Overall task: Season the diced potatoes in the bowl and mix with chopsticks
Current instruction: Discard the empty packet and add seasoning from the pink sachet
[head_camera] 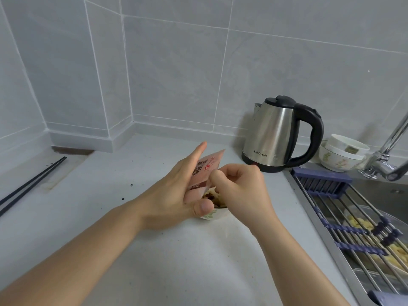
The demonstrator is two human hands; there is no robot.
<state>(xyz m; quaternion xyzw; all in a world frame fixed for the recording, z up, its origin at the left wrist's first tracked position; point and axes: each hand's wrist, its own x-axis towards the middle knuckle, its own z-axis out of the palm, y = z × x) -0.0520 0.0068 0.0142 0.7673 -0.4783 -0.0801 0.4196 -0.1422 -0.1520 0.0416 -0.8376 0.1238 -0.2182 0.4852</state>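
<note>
A small white bowl (212, 215) stands on the grey counter, mostly hidden under my hands; brownish seasoned food shows at its top. My left hand (176, 195) holds a pink seasoning packet (206, 171) over the bowl, thumb below and fingers along its back. My right hand (241, 191) pinches the packet's lower edge with curled fingers. A pair of black chopsticks (33, 181) lies on the counter far to the left, apart from both hands.
A steel electric kettle (280, 133) stands behind the bowl to the right. Stacked white bowls (341, 154) sit beside a faucet (384, 160). A sink with a roll-up drying rack (353, 219) fills the right side. Dark crumbs dot the counter.
</note>
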